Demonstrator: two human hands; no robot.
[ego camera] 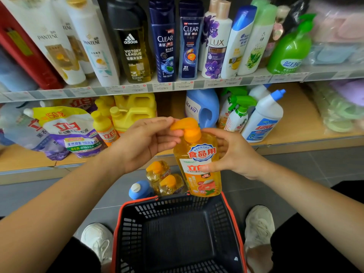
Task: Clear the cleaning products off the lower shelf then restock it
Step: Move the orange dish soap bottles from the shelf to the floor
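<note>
Above the black basket (126, 225) with its red rim, the orange soap bottle (199, 166) is held upright in both hands, in front of the lower shelf (295, 123) and not resting on it. The right hand (234, 154) takes the bottle's body from the side, its grip curled round the label with the thumb across the front. The left hand (145, 144) has a narrow grip, thumb and fingertips pinching the spout of the orange pump on top. The bottle's base hangs just over the far rim of the basket.

On the grey floor (295, 174), between the basket and the shelf, stand two orange pump bottles (157, 171) touching each other, with a blue bottle (140, 190) just beside them on the left.

The lower shelf holds leaning refill pouches (72, 133) at the left, then small yellow bottles (102, 125) and yellow jugs (136, 109). To the right of the hands are a blue jug (202, 107), a spray bottle (238, 115) with a green trigger and a white bottle (264, 119) with a blue cap, close together. The upper shelf (197, 84) carries a row of shampoo bottles (163, 42). A white shoe (98, 239) shows at the basket's left side and another at its right.
</note>
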